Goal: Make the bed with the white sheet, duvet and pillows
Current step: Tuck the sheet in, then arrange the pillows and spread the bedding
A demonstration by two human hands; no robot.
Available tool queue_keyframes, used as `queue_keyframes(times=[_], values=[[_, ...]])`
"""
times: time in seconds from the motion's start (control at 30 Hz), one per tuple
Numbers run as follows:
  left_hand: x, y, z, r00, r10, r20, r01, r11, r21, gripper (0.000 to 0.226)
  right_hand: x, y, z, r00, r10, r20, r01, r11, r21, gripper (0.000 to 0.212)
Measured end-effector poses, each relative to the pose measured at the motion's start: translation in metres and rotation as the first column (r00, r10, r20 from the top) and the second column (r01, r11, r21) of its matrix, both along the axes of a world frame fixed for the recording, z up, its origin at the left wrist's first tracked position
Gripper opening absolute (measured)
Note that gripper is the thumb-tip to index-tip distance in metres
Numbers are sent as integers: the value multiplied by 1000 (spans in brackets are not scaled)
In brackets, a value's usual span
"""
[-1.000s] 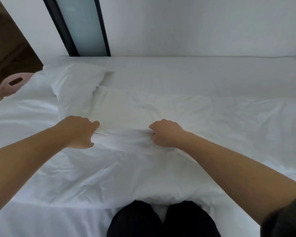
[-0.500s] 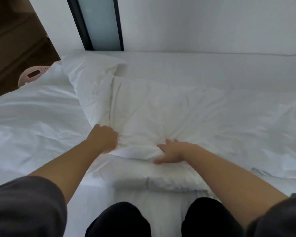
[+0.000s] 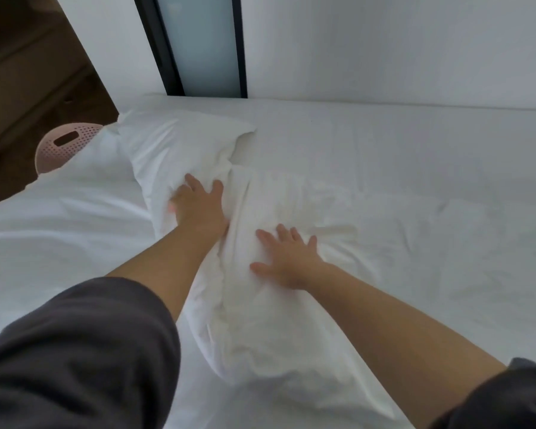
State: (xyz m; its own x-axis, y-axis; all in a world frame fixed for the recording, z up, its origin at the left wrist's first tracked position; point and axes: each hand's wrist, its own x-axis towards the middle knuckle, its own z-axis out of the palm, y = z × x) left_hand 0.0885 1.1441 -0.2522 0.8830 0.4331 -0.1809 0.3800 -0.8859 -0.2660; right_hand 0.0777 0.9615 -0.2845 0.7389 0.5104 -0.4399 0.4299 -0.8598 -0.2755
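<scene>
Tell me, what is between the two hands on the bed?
Only a bunched ridge of the white pillow, seen in the head view, between the left hand and the right hand.

Two white pillows here: far pillow (image 3: 180,144) and near pillow (image 3: 276,320). Two bare hands, left hand (image 3: 198,209) and right hand (image 3: 287,261). Just one pink basket (image 3: 62,147).

Home bedroom | bed (image 3: 399,140) in white linen, pillow (image 3: 174,144) at its far corner | pink perforated basket (image 3: 63,147) on brown floor (image 3: 28,88) beside it | white wall (image 3: 384,41), dark-framed frosted glass panel (image 3: 203,41) behind
</scene>
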Motion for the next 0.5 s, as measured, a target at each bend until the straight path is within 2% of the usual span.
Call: queue_keyframes(times=[0.1, 0.23, 0.3, 0.4, 0.5], values=[[9, 11, -5, 989, 150, 14, -148, 983, -111, 64, 3, 5, -9, 998, 45, -34, -48, 996, -78, 82], [-5, 30, -8, 955, 180, 236, -112, 955, -273, 31, 4, 6, -6, 996, 36, -81, -47, 991, -129, 85], [-19, 40, 6, 880, 313, 358, -131, 883, -451, 24, -3, 15, 3, 993, 12, -113, -23, 995, -98, 89], [-49, 53, 41, 644, 626, 441, -64, 618, -784, 26, -28, 36, 26, 983, 66, -173, -41, 989, 143, 95], [-92, 78, 72, 284, 861, 421, 88, 414, -906, 35, -64, 69, 52, 961, 129, -243, -3, 889, 458, 97]])
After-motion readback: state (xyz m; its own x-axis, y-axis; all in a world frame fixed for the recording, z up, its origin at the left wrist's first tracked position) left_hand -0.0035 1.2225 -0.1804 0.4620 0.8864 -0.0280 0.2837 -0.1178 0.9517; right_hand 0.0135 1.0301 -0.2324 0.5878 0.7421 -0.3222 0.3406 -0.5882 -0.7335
